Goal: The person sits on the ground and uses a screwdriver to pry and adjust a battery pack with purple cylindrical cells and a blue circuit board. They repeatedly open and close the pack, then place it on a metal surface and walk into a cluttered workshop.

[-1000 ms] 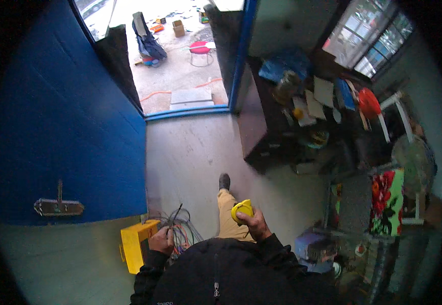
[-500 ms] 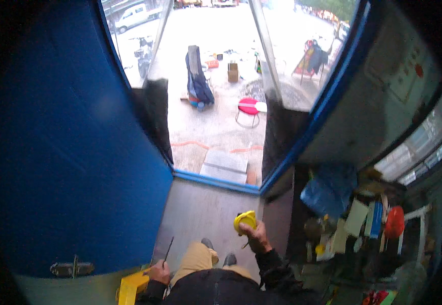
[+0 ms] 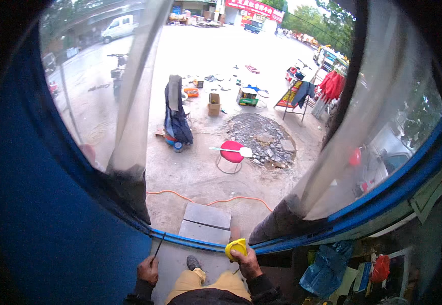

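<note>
My left hand (image 3: 148,269) is closed round a thin dark stick (image 3: 160,245), which points up and slightly right. Its kind is too small to tell. My right hand (image 3: 248,263) grips a yellow rounded tape measure (image 3: 236,249), thumb across its face. A short thin dark piece shows below the case. Both hands are in front of my body, just short of the blue door sill (image 3: 193,243).
Clear curtain strips (image 3: 134,96) hang on both sides of the doorway. Outside are a grey ramp (image 3: 206,221), an orange cable (image 3: 241,198), a red stool (image 3: 231,152), a dark bag (image 3: 176,122) and broken paving (image 3: 261,140). A blue plastic bag (image 3: 325,272) sits among clutter at right.
I have come closer to the doorway, and more of the yard shows. The left hand with the stick has moved away from a yellow object, now out of view. My right hand still grips the tape measure.
</note>
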A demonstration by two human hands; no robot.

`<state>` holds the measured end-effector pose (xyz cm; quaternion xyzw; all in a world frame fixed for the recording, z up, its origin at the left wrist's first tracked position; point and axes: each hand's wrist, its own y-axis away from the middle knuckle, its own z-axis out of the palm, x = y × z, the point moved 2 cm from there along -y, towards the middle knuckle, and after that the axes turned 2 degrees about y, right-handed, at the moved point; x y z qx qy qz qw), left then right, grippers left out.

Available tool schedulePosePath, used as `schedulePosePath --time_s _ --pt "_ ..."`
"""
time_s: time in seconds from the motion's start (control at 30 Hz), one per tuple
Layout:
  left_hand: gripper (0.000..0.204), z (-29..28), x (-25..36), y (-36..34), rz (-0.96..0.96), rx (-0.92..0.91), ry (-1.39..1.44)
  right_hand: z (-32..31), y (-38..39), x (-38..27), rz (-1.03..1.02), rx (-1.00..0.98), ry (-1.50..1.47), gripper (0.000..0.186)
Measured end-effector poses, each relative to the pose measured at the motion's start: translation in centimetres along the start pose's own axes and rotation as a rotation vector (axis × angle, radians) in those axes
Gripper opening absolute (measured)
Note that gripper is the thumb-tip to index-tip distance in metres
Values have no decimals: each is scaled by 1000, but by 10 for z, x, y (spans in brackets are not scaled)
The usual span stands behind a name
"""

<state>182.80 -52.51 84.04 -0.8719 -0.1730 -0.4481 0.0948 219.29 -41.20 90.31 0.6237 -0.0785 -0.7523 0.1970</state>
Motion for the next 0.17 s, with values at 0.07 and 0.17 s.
schedulePosePath --time_s 0.07,0.17 --pt "21 16 42 -72 161 -47 103 3 -27 -19 -50 36 -36 40" --pt "22 23 104 -149 192 -174 102 16 -64 -37 -46 78 -27 44"
